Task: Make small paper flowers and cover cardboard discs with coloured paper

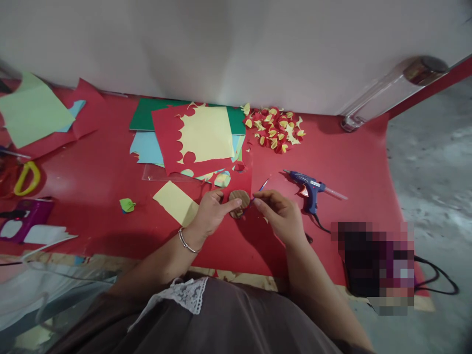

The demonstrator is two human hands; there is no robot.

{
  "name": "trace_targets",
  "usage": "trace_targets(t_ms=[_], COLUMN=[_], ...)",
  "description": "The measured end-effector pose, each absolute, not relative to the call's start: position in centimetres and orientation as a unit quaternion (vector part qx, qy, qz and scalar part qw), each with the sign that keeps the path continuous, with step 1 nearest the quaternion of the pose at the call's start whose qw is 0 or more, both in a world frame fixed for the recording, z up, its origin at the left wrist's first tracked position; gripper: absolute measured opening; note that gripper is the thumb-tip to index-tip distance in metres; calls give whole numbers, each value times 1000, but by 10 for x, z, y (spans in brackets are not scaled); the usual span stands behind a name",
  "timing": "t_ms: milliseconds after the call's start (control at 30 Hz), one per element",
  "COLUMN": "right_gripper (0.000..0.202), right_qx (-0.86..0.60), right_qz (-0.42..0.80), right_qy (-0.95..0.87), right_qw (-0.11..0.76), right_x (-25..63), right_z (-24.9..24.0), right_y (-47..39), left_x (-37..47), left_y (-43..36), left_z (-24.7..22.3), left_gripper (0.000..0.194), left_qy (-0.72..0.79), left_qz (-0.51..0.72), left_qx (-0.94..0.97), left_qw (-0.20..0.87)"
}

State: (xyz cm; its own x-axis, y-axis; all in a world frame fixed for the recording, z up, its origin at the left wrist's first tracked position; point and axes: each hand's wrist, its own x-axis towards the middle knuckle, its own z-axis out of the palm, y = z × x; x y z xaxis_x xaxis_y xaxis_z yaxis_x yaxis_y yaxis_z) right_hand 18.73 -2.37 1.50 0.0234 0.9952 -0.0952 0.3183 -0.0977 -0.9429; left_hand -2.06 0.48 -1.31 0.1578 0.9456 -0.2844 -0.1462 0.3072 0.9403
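My left hand (214, 211) grips a round brown disc (238, 205) with a ridged, cardboard-like surface, its thumb pressed on the front. Close by on the right, my right hand (278, 211) is closed in a pinch at the disc's edge. A thin purple strip (251, 201) shows at its fingertips, too small to identify. Just beyond that hand a slim blue-and-white stick (264, 184) lies on the red table cover (221, 246). To the right rests a blue glue gun (308, 187) with a clear stick in its back.
Beyond my hands lie cut red paper (165, 142), cream paper (210, 132) and a pile of red and yellow paper pieces (275, 128). Yellow-handled scissors (27, 178) and a purple box (39, 216) sit left. A clear bottle (387, 93) stands back right.
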Motion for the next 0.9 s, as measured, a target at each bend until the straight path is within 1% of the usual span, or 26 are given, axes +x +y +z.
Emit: trace_targets(t_ms=[67,200,267,367,500,700,800,900], right_gripper=[31,25,24,22,23,18,16,15], right_qx=[-632,-679,-680,-666,-670,-670,-669,-675], right_qz=[371,212,142,67,42,30,62,123], right_qy=[-575,-634,-672,-708,-711,-710,-702,-671], right_qw=[365,304,257,226,210,216,236,281], right_x=[202,236,250,260,260,261,260,254], right_z=[19,15,8,-3,-13,-17,-16,-12], right_y=[-38,-76,-93,-112,-119,-112,-111,-114], left_x=[-21,-20,-18,-14,-12,-14,-14,-13], left_y=[4,3,3,1,1,1,1,0], left_z=[-18,-18,-14,-5,3,6,7,8], left_gripper=[60,58,60,67,70,70,66,59], left_qy=[489,455,454,454,443,440,437,446], left_qz=[426,434,438,440,450,452,441,432], left_qx=[377,343,330,300,266,237,240,251], left_qw=[662,698,702,714,728,739,746,742])
